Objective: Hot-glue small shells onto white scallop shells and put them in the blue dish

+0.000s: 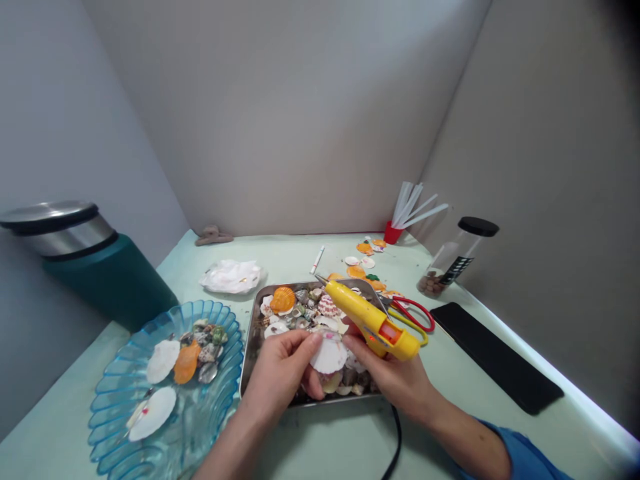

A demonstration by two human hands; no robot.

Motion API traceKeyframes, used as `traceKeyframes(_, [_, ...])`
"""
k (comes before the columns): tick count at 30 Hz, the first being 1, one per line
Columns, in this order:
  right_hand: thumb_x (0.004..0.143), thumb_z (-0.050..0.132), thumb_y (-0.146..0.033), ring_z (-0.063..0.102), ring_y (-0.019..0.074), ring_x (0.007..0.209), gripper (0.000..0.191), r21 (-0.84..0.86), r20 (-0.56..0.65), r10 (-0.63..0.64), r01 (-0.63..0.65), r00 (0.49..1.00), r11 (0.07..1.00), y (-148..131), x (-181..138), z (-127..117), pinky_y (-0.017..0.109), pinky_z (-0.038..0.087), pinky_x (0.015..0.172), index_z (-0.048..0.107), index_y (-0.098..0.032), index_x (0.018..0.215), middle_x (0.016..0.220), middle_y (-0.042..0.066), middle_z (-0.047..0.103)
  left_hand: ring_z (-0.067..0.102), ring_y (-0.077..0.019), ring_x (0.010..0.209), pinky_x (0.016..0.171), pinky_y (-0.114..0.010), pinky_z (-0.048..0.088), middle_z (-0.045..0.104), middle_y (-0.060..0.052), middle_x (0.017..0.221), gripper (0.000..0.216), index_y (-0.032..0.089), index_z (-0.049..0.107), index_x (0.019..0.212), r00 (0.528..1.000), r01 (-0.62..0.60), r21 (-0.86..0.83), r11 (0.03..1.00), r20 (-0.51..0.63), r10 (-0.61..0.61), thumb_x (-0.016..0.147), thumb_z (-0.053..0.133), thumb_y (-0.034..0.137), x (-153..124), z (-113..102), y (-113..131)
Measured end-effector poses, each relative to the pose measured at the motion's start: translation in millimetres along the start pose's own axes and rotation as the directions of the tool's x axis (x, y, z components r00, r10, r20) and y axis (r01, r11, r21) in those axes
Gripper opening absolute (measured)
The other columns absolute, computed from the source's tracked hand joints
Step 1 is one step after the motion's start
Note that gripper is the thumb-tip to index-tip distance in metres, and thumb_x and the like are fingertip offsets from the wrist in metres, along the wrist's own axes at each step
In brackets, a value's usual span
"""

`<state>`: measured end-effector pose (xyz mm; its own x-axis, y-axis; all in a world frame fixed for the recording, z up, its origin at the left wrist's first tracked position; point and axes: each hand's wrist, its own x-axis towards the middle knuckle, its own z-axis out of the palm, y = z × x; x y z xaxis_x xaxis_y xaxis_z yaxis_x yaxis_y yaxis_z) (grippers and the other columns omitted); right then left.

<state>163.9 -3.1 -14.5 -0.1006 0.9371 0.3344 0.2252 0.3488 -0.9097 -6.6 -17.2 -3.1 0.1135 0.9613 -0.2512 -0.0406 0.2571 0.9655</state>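
My left hand [281,371] pinches a white scallop shell [329,355] over the front of a steel tray [249,353] full of mixed shells. My right hand [395,377] is closed round a yellow glue gun [374,322], whose nozzle points up and to the left above the tray. Its fingers also touch the shell's right edge. The gun's black cord [395,440] runs down toward me.
A blue glass dish [120,393] with shells stands at front left, beside a teal bin [95,267]. Red-handled scissors [415,312], a black phone [495,357], a jar [457,257], a red cup of glue sticks [397,230], white tissue [233,275] and loose shells lie around.
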Motion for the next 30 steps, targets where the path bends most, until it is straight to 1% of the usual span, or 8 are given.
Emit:
traceKeyframes(6, [0.081, 0.063, -0.028, 0.064, 0.0209, 0.077, 0.010, -0.090, -0.025, -0.075, 0.072, 0.997, 0.993, 7, -2, 0, 0.031, 0.055, 0.073, 0.063, -0.021, 0.088, 0.085, 0.003, 0.068, 0.049, -0.0096, 0.032, 0.041, -0.017, 0.037, 0.057, -0.001, 0.035, 0.040, 0.012, 0.063, 0.070, 1.000, -0.010, 0.040, 0.999, -0.013, 0.010, 0.076, 0.059, 0.051, 0, 0, 0])
traceKeyframes(9, [0.081, 0.062, -0.028, 0.064, 0.0215, 0.078, 0.009, -0.103, -0.021, -0.084, 0.082, 0.996, 0.991, 6, -3, -1, 0.033, 0.055, 0.074, 0.064, -0.021, 0.088, 0.085, 0.004, 0.068, 0.048, -0.0094, 0.032, 0.042, -0.018, 0.038, 0.057, -0.001, 0.035, 0.039, 0.013, 0.063, 0.070, 1.000, -0.009, 0.034, 0.999, -0.013, 0.009, 0.076, 0.059, 0.051, -2, 1, 2])
traceKeyframes(13, [0.079, 0.064, -0.030, 0.064, 0.0211, 0.076, 0.015, -0.019, -0.028, -0.026, 0.025, 0.999, 1.000, -3, 1, -1, 0.032, 0.055, 0.071, 0.063, -0.019, 0.090, 0.083, 0.004, 0.068, 0.049, -0.0098, 0.033, 0.041, -0.018, 0.038, 0.057, -0.001, 0.035, 0.040, 0.013, 0.063, 0.068, 1.000, -0.007, 0.032, 0.999, -0.015, 0.008, 0.074, 0.061, 0.053, -3, 2, 4])
traceKeyframes(15, [0.078, 0.065, -0.031, 0.064, 0.0201, 0.073, 0.017, 0.028, -0.012, 0.015, -0.015, 1.000, 0.999, -7, 3, -1, 0.031, 0.055, 0.069, 0.063, -0.018, 0.088, 0.079, 0.004, 0.068, 0.049, -0.0097, 0.033, 0.042, -0.018, 0.038, 0.057, -0.001, 0.036, 0.040, 0.013, 0.063, 0.067, 1.000, -0.023, 0.036, 0.999, -0.008, 0.023, 0.075, 0.061, 0.052, -3, 1, 3])
traceKeyframes(17, [0.077, 0.065, -0.033, 0.062, 0.0189, 0.069, 0.017, 0.047, -0.006, 0.046, -0.046, 0.999, 0.998, -9, 4, -2, 0.030, 0.054, 0.067, 0.064, -0.017, 0.085, 0.076, 0.003, 0.067, 0.049, -0.0095, 0.034, 0.043, -0.018, 0.039, 0.058, -0.001, 0.037, 0.040, 0.013, 0.064, 0.067, 0.999, -0.038, 0.040, 0.998, 0.004, 0.038, 0.076, 0.060, 0.051, -2, 0, 2])
traceKeyframes(23, [0.074, 0.067, -0.034, 0.058, 0.0158, 0.062, 0.022, 0.109, -0.015, 0.153, -0.150, 0.988, 0.983, -9, 5, -2, 0.028, 0.052, 0.059, 0.065, -0.016, 0.086, 0.071, 0.001, 0.063, 0.050, -0.0087, 0.038, 0.046, -0.018, 0.041, 0.060, -0.002, 0.042, 0.038, 0.012, 0.068, 0.073, 0.998, -0.049, 0.046, 0.998, 0.026, 0.048, 0.079, 0.059, 0.048, -1, -2, 0])
traceKeyframes(30, [0.075, 0.067, -0.032, 0.058, 0.0159, 0.065, 0.020, 0.115, -0.029, 0.125, -0.121, 0.992, 0.986, -9, 4, -2, 0.028, 0.052, 0.062, 0.065, -0.016, 0.086, 0.072, 0.002, 0.063, 0.049, -0.0086, 0.038, 0.048, -0.018, 0.042, 0.059, -0.001, 0.040, 0.036, 0.013, 0.068, 0.077, 0.998, -0.044, 0.029, 0.999, 0.038, 0.043, 0.080, 0.059, 0.047, -1, -1, 2])
